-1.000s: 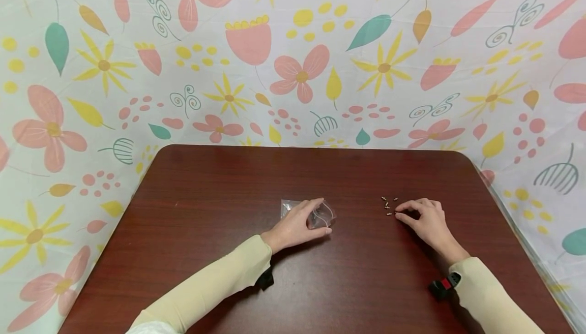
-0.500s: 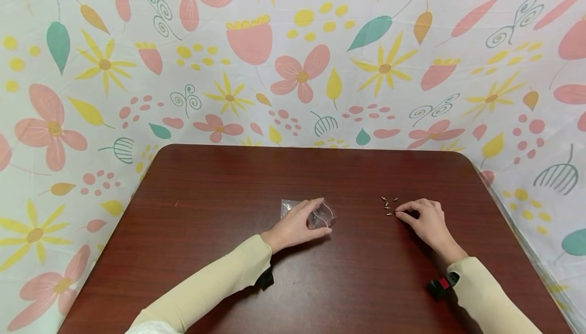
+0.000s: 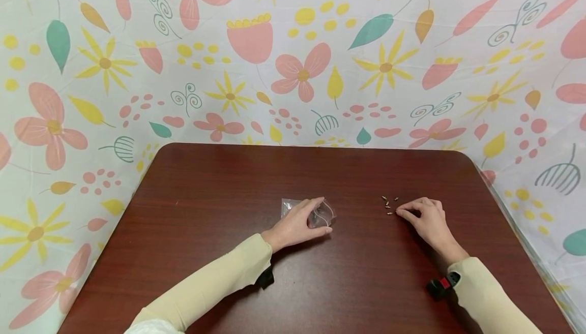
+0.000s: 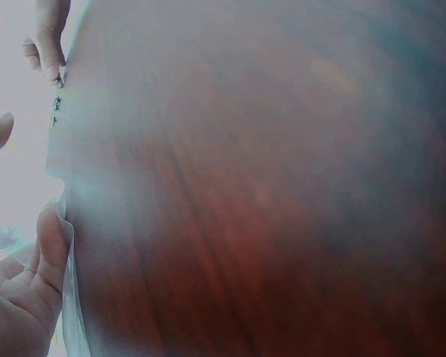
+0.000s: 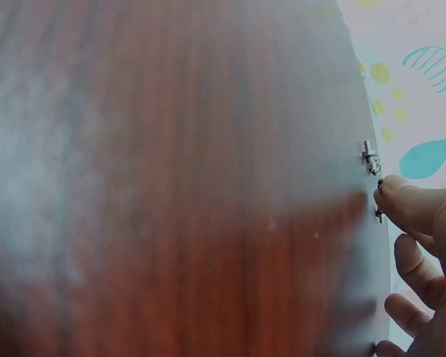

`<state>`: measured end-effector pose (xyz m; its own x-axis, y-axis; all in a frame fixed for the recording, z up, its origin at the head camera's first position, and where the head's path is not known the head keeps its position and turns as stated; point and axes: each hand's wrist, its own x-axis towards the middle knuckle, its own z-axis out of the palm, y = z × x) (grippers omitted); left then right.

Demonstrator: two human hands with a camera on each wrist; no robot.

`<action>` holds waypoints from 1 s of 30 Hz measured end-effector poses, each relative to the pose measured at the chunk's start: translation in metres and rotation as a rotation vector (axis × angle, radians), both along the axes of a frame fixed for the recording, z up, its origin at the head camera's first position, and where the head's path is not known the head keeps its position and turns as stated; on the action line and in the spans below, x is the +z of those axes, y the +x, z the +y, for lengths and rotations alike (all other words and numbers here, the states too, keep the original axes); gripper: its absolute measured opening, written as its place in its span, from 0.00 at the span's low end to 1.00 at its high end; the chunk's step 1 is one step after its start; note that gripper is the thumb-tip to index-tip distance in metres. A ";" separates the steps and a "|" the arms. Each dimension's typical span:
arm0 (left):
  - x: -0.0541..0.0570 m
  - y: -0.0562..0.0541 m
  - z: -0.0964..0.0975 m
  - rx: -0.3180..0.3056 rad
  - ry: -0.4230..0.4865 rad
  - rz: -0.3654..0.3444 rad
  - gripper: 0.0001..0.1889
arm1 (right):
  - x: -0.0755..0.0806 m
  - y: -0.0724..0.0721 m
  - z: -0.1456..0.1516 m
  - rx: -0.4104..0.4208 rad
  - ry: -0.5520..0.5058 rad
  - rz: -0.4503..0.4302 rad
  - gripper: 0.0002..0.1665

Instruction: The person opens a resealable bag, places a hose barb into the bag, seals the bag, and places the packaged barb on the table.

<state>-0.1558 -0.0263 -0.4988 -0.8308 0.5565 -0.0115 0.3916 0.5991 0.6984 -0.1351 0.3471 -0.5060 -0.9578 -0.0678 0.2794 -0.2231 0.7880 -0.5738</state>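
My left hand (image 3: 296,224) rests on a clear zip-top plastic bag (image 3: 323,215), its fingers lying over it and the thumb apart. In the left wrist view the bag's edge (image 4: 70,290) shows beside the fingers. To the right, my right hand (image 3: 427,220) has thumb and forefinger together beside several small metal pieces (image 3: 387,205) lying loose on the table. In the right wrist view the dark end of a small metal piece (image 5: 380,184) shows at the pinched fingertips, mostly hidden by them. Another metal piece (image 5: 369,156), screw-like with a collar, lies just beyond.
The dark red-brown wooden table (image 3: 229,176) has rounded far corners. A white cloth (image 3: 293,29) printed with flowers and leaves hangs behind it and along the sides. A black wrist camera (image 3: 440,287) sits under the right sleeve.
Almost nothing differs. Both hands, the bag and the loose metal pieces keep their places; the right fingertips look only very slightly shifted, along with the whole view.
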 end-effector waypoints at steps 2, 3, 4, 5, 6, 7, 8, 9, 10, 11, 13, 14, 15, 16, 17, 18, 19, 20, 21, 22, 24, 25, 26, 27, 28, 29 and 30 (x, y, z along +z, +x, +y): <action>0.001 0.000 0.000 -0.001 0.000 -0.001 0.45 | 0.001 0.000 0.000 0.000 -0.002 0.003 0.05; 0.001 0.000 0.000 -0.002 -0.003 -0.001 0.45 | 0.001 0.000 0.000 -0.001 -0.002 0.004 0.04; 0.001 0.000 0.000 -0.001 -0.004 -0.002 0.45 | 0.001 0.000 0.000 -0.002 -0.003 0.006 0.05; 0.001 0.000 0.000 -0.001 -0.006 -0.004 0.45 | 0.001 0.000 -0.001 -0.003 -0.005 0.008 0.05; 0.001 0.000 0.000 0.000 -0.006 -0.006 0.45 | 0.001 0.000 -0.001 -0.005 -0.006 0.009 0.05; 0.001 0.000 0.000 0.001 -0.006 -0.009 0.45 | 0.001 0.000 -0.001 -0.008 -0.006 0.013 0.05; 0.001 0.000 0.000 0.002 -0.006 -0.011 0.45 | 0.001 0.000 -0.001 -0.010 -0.007 0.017 0.05; 0.001 0.000 0.000 0.002 -0.005 -0.013 0.45 | 0.001 0.000 -0.002 -0.012 -0.010 0.022 0.05; 0.001 0.000 0.000 0.003 -0.003 -0.015 0.45 | 0.001 0.000 -0.002 -0.013 -0.014 0.026 0.05; 0.001 0.000 0.000 0.003 -0.001 -0.017 0.45 | 0.001 0.001 -0.002 -0.013 -0.018 0.032 0.05; 0.001 0.000 0.000 0.002 0.001 -0.020 0.45 | 0.002 0.001 -0.004 -0.017 -0.025 0.046 0.04; 0.001 0.000 0.000 0.001 0.003 -0.021 0.46 | 0.002 0.001 -0.005 -0.019 -0.031 0.055 0.04; 0.001 0.001 0.000 0.001 0.003 -0.022 0.46 | 0.002 0.002 -0.007 -0.019 -0.037 0.066 0.03; 0.001 0.000 0.000 0.002 0.003 -0.022 0.46 | 0.003 0.002 -0.008 -0.017 -0.044 0.081 0.02; 0.001 0.000 0.000 0.003 0.003 -0.023 0.46 | 0.003 0.002 -0.010 -0.013 -0.049 0.098 0.02; 0.000 0.000 -0.001 0.005 0.002 -0.021 0.46 | 0.004 0.002 -0.012 -0.008 -0.056 0.116 0.03; 0.000 0.000 -0.001 0.006 0.002 -0.019 0.46 | 0.005 0.002 -0.014 0.001 -0.063 0.136 0.04; 0.000 0.000 -0.001 0.007 0.001 -0.018 0.46 | 0.005 0.002 -0.016 0.012 -0.069 0.157 0.06; -0.001 0.000 -0.001 0.007 -0.001 -0.015 0.46 | 0.005 0.002 -0.018 0.025 -0.075 0.175 0.07; -0.001 0.000 -0.001 0.008 -0.002 -0.012 0.46 | 0.006 0.001 -0.020 0.037 -0.080 0.193 0.08; -0.001 0.000 -0.001 0.007 -0.002 -0.011 0.46 | 0.006 0.001 -0.024 0.057 -0.089 0.219 0.09; -0.001 0.000 -0.001 0.005 -0.001 -0.010 0.45 | 0.006 0.001 -0.026 0.065 -0.094 0.228 0.10; -0.001 0.000 0.000 0.004 0.000 -0.011 0.45 | 0.006 0.001 -0.028 0.072 -0.099 0.236 0.10; -0.001 0.000 0.000 0.003 0.001 -0.009 0.45 | 0.006 0.001 -0.030 0.077 -0.102 0.239 0.10; -0.002 0.000 0.000 0.002 0.004 -0.010 0.45 | 0.006 0.001 -0.031 0.082 -0.107 0.243 0.10; -0.002 0.000 0.000 0.001 0.005 -0.009 0.45 | 0.006 0.000 -0.033 0.088 -0.111 0.247 0.11; -0.002 0.000 0.000 0.001 0.005 -0.008 0.45 | 0.006 0.000 -0.035 0.097 -0.118 0.253 0.11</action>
<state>-0.1559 -0.0264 -0.5005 -0.8311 0.5559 -0.0151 0.3858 0.5959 0.7043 -0.1353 0.3123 -0.5002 -0.8474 -0.1083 0.5198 -0.4418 0.6868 -0.5771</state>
